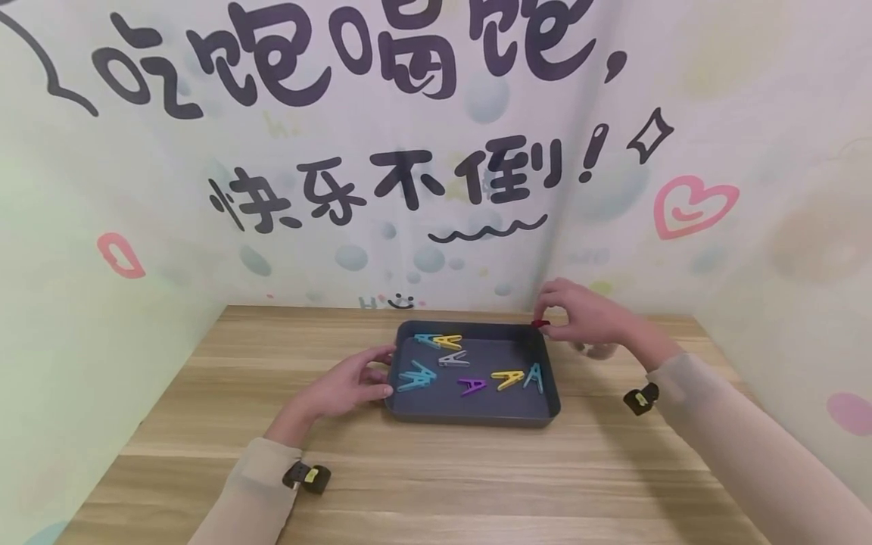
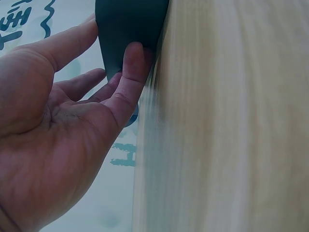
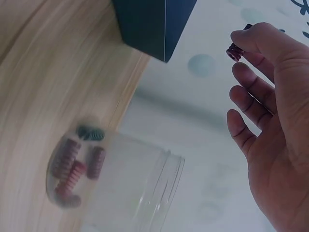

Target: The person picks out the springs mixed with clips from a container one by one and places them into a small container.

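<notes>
In the head view my left hand (image 1: 350, 384) rests against the left outer wall of a dark grey tray (image 1: 470, 418). Thumb and fingertips touch that wall in the left wrist view, with the palm bare. At the tray's back right corner, my right hand (image 1: 586, 312) pinches a small dark red coil spring (image 3: 235, 51) between thumb and index finger; the other fingers are loosely bent. Several plastic clothespins lie in the tray, among them a purple clothespin (image 1: 471, 387), a grey clothespin (image 1: 453, 359), a yellow clothespin (image 1: 508, 379) and a blue clothespin (image 1: 534, 378).
Beneath my right forearm is a clear jar (image 3: 130, 179), mostly hidden in the head view. It contains several red springs (image 3: 72, 176) and a dark green spring (image 3: 91, 133). A printed wall (image 1: 381, 257) closes off the back of the wooden table (image 1: 409, 484).
</notes>
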`<state>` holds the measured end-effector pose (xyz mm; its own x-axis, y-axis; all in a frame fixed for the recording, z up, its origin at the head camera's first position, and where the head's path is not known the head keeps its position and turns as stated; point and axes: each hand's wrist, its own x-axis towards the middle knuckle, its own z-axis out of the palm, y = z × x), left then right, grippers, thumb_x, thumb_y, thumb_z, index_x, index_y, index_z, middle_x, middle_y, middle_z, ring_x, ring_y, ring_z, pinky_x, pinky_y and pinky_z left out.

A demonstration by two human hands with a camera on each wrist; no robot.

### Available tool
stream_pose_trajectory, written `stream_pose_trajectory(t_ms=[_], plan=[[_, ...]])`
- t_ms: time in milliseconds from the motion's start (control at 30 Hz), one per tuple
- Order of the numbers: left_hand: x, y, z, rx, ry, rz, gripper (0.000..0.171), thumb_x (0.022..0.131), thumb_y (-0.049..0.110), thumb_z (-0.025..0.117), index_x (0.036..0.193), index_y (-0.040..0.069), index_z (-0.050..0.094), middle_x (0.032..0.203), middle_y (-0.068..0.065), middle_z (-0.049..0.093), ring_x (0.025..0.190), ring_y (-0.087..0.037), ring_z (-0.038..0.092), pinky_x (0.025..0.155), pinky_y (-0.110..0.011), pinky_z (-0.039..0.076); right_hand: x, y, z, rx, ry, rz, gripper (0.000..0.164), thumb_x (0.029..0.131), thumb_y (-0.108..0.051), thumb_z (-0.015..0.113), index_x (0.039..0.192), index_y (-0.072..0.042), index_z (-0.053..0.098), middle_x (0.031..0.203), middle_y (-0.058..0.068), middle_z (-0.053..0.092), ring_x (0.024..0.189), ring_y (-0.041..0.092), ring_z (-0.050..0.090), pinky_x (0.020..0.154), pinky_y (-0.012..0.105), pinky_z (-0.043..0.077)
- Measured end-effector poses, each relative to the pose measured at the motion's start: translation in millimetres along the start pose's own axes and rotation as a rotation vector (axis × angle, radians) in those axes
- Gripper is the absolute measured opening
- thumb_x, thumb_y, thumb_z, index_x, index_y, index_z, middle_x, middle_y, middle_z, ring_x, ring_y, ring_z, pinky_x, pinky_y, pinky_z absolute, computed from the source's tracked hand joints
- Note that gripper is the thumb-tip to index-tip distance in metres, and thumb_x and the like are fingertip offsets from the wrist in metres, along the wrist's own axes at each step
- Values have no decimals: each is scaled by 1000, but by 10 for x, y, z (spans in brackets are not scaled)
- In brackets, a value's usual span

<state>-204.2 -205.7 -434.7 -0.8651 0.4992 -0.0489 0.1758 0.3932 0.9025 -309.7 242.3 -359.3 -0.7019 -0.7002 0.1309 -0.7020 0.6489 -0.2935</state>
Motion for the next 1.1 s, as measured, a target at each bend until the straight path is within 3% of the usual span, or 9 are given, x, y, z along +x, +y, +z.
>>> stream_pose_trajectory(t_ms=[367,600,767,1100], plan=[[9,-22,-2,-4,-6,7,72,103,5,70,162,-9,30,151,-30,48,126,-41,64,98,-38,59,-167,126,-119,16,39,50,12,89,-11,82,99,-18,79,107,-3,66,104,22,57,92,47,54],[4,-27,-2,-4,-5,6,73,102,6,71,161,-8,31,151,-30,48,126,-41,64,98,-38,60,-303,235,-179,38,62,70,13,89,-7,80,98,-16,78,107,0,66,106,29,59,94,54,53],[9,-36,2,-3,-9,10,73,103,7,71,161,-9,30,151,-31,48,126,-41,64,98,-38,60,-413,295,-237,18,68,117,13,90,-9,82,100,-16,79,109,0,67,106,24,57,92,50,54],[0,3,2,-9,-7,14,72,103,5,70,161,-10,30,151,-33,47,127,-44,63,98,-40,60,-597,504,-293,13,102,168,16,89,-7,83,101,-16,78,109,2,68,105,26,58,89,51,56]])
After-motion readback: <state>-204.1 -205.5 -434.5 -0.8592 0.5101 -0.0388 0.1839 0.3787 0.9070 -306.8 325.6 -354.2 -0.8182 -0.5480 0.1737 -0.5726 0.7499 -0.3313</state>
